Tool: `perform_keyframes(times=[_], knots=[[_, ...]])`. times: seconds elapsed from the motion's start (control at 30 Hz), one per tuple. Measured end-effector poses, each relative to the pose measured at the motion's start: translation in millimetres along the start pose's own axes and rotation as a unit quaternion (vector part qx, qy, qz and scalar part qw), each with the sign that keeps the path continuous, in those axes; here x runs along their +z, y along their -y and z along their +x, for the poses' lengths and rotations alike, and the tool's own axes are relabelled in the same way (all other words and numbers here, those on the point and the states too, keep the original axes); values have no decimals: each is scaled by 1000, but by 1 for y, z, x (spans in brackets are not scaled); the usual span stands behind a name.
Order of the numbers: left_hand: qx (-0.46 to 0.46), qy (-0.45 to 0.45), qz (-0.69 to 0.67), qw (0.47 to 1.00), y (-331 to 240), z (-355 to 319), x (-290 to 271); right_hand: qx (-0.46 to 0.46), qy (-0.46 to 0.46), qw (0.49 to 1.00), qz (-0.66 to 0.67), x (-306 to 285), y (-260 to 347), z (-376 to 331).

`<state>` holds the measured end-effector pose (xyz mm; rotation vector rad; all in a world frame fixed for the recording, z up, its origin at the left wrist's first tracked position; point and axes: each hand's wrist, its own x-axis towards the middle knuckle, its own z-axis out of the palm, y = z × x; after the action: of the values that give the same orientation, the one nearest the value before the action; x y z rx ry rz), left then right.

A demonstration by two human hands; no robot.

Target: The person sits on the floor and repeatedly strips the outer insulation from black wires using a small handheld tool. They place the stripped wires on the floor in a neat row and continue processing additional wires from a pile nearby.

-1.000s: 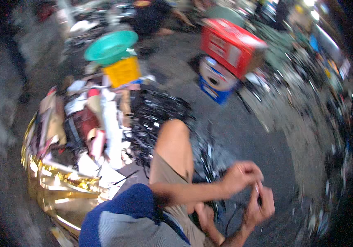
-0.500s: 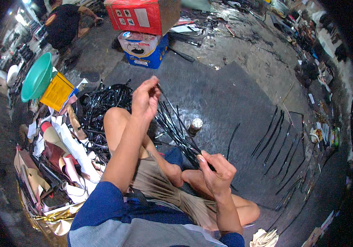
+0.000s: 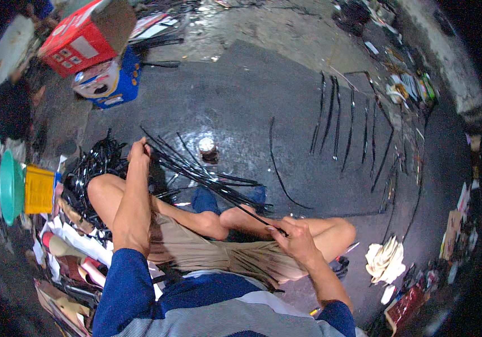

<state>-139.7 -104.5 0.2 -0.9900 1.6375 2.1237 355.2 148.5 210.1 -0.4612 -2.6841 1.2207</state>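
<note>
Head view: person seated cross-legged on dark floor. Left hand fingers closed around one end of a bundle of thin black plastic strips; right hand fingers pinch the other end. Bundle's long axis slants from upper left, above the left knee, down to lower right over the shins. Single black strips lie in a row toward the floor's right edge. Heap of black strips beside left knee.
</note>
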Motion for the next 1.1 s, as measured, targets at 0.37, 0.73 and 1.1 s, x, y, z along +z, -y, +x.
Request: perform_keyframes(times=[0.37,0.73,1.1], knots=[[85,-153,275,945,27,-49,6,181,160,948,-209,15,-83,32],[532,192,312,763,33,-234,53,246,-184,950,-53,107,-239,212],[-78,423,117,895,118,-305,103,85,-67,957,270,14,-81,116]])
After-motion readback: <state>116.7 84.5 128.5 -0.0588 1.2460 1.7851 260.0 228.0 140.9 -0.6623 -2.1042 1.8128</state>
